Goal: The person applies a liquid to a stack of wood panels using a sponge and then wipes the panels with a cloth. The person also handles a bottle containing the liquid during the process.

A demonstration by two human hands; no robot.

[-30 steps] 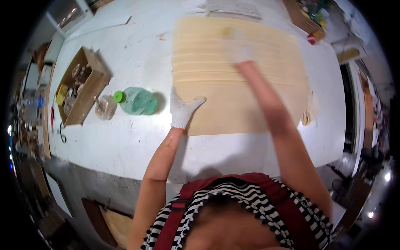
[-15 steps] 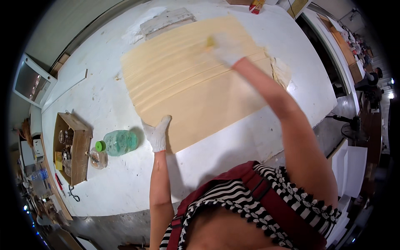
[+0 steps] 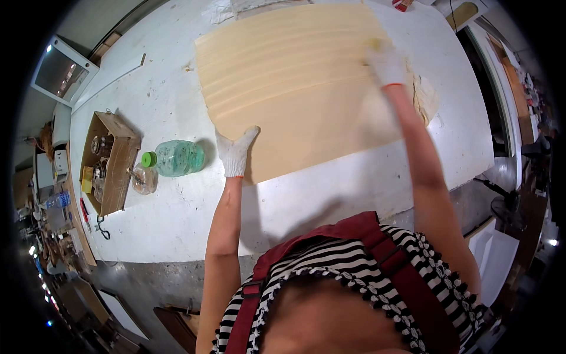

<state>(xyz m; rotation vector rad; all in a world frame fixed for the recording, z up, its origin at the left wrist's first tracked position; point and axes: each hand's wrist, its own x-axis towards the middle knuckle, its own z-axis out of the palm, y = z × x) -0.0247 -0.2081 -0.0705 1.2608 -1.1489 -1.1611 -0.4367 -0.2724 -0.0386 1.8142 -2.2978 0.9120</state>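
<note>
A large pale tan sheet (image 3: pixel 306 118), like thin wood veneer, lies on the white table with ripples across its far half. My left hand (image 3: pixel 237 151), in a white knit glove, rests at its near left corner, thumb stretched apart from the fingers. Over the right part of the sheet, my right hand (image 3: pixel 388 66) is gloved too and smeared by motion. A small yellow thing (image 3: pixel 374 43), its kind too blurred to make out, shows at the fingertips. Past that hand, a crumpled cream cloth or loose piece (image 3: pixel 425 99) lies by the sheet's right edge.
Left of my left hand lies a greenish bottle (image 3: pixel 180 158) with a green cap. Beside it are a small clear jar (image 3: pixel 144 179) and a cardboard box (image 3: pixel 127 154) holding jars. Black-handled scissors (image 3: pixel 103 228) lie near the table's left edge. A fan (image 3: pixel 508 207) stands at the right.
My right hand has swept to the right across the sheet with the yellow thing. My left hand stays at the sheet's corner. The whole view has shifted.
</note>
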